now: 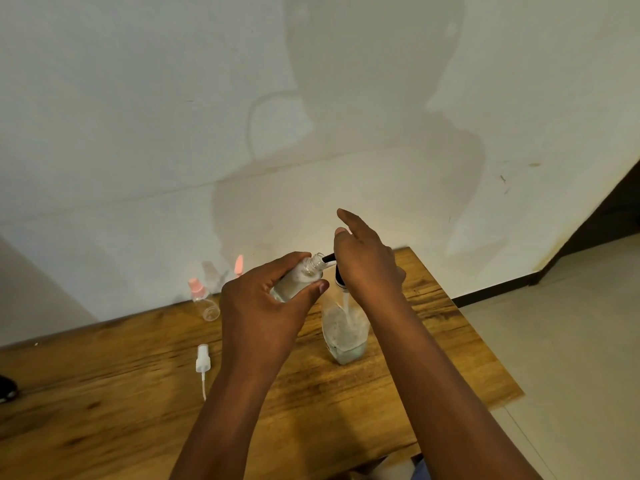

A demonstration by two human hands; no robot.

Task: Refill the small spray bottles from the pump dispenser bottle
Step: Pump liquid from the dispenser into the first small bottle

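Note:
My left hand [266, 299] grips a small clear spray bottle [303, 274], tilted with its open neck against the black nozzle of the pump dispenser bottle [344, 332]. The small bottle holds some clear liquid. My right hand [367, 261] rests palm down on the pump head, index finger stretched out. The dispenser stands upright on the wooden table, with liquid low in its base. A white spray cap [203, 362] with its dip tube lies on the table to the left of my left arm.
A small clear bottle with a pink cap [204, 301] stands near the table's back edge by the wall. Another pink-capped bottle [238, 265] shows behind my left hand. The wooden table [104, 393] ends at right, with tiled floor beyond. A dark object [7, 389] sits at far left.

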